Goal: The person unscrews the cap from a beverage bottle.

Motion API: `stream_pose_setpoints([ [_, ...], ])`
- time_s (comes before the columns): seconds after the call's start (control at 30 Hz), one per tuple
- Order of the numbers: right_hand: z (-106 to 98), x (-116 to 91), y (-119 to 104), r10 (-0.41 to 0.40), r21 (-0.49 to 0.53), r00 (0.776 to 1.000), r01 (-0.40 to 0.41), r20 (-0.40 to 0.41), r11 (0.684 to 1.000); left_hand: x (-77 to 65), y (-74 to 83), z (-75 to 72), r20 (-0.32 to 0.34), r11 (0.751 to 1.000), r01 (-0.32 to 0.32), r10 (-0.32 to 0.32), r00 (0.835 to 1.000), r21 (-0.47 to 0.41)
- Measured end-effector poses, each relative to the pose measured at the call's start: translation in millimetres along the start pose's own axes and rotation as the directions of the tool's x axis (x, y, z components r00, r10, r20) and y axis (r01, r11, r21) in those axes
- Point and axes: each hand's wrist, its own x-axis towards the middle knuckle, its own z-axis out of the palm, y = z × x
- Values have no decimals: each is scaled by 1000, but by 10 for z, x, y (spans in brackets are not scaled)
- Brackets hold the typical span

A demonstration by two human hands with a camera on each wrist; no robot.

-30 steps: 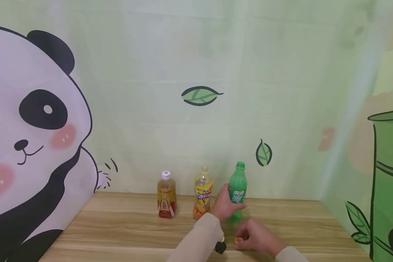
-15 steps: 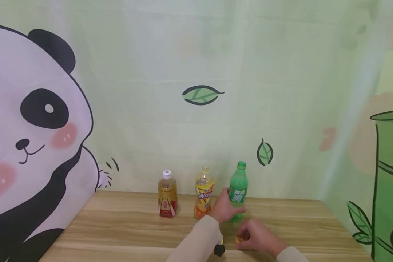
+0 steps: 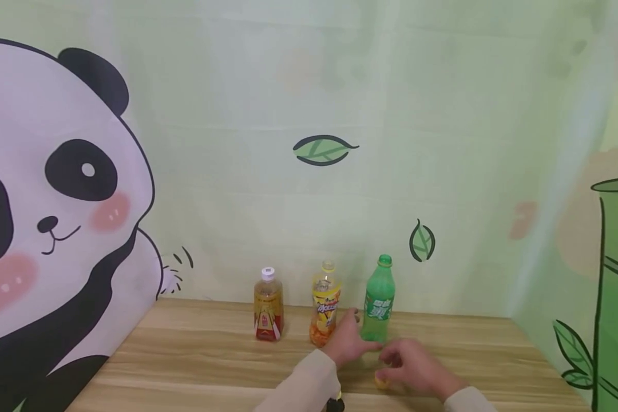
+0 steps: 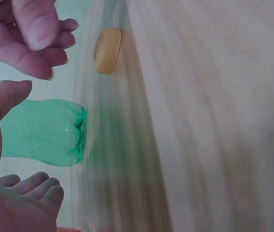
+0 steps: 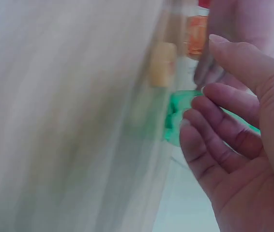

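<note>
Uncapped and upright, a green soda bottle (image 3: 379, 303) stands on the wooden table. My left hand (image 3: 346, 342) is at the bottle's near left side, thumb and fingers spread apart; a gap to the bottle shows in the left wrist view. An orange bottle cap (image 4: 108, 50) lies on the table in front of the bottle. Just above that cap is my right hand (image 3: 414, 367), its fingers loosely bent and holding nothing. In the right wrist view, the cap (image 5: 163, 64) is clear of the right fingertips (image 5: 218, 40).
Left of the green bottle stands an uncapped orange drink bottle (image 3: 324, 312). Farther left is a tea-coloured bottle (image 3: 268, 309) with a white cap. A small black object (image 3: 335, 405) shows by the left sleeve. A panda-printed cloth (image 3: 237, 171) hangs behind the table.
My left hand has let go of the green bottle and drawn back toward me. The right fingers have released the cap and lifted slightly off it. The view has shifted a little.
</note>
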Motion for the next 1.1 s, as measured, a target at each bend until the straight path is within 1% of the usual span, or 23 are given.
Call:
stream_pose_setpoints([
  [0.17, -78, 28, -48, 12, 37, 1000, -11, -14, 999, -95, -16, -47, 17, 999, 13, -12, 1000, -45],
  [0.23, -104, 39, -74, 31, 43, 999, -31, -23, 999, -136, -24, -63, 25, 998, 16, -15, 1000, -56],
  [0.4, -139, 65, -135, 51, 58, 997, -48, -55, 997, -246, -14, -138, 65, 998, -8, 11, 998, -58],
  [0.73, -124, 116, -285, 18, 84, 993, -9, -115, 996, -453, -34, -392, 72, 995, -73, 78, 994, -64],
  [0.83, -108, 137, -337, 22, 104, 992, -9, -123, 995, -508, -49, -488, 78, 994, -76, 82, 994, -82],
  [0.9, -91, 154, -362, 20, 116, 991, -5, -132, 993, -536, -66, -544, 74, 992, -81, 88, 993, -92],
  [0.97, -65, 177, -379, 17, 124, 990, 1, -142, 992, -562, -91, -600, 63, 991, -101, 106, 992, -83],
  [1.1, -7, 245, -430, 15, 129, 986, 7, -168, 992, -617, -130, -706, 12, 988, -152, 153, 988, -28],
])
